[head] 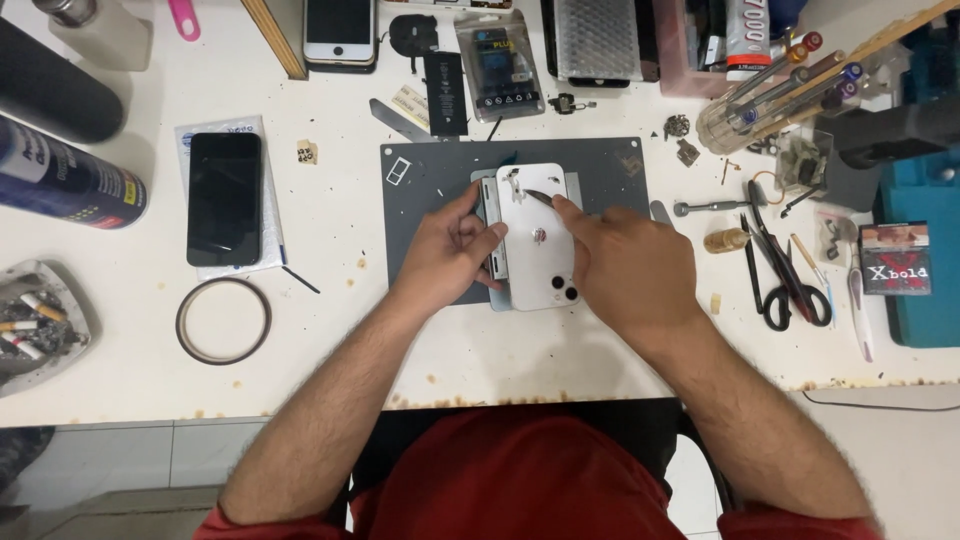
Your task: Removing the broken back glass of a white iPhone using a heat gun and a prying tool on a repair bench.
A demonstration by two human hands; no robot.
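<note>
Lying back-up on the grey work mat (420,170), the white phone (530,250) is steadied at its left edge by the left hand (450,250), fingers closed against it. A thin metal tool (540,197) is pinched in the right hand (625,265), its tip near the upper end. The back panel appears still seated, so opening is judged barely begun; separation and all internal work remain.

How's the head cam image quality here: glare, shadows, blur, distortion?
Head view: even overhead light, soft short shadows under the left hand and right hand; mild sheen on the white phone back and on the black phone at left; centre sharp; frame edges bend slightly, the spray can looks stretched.
</note>
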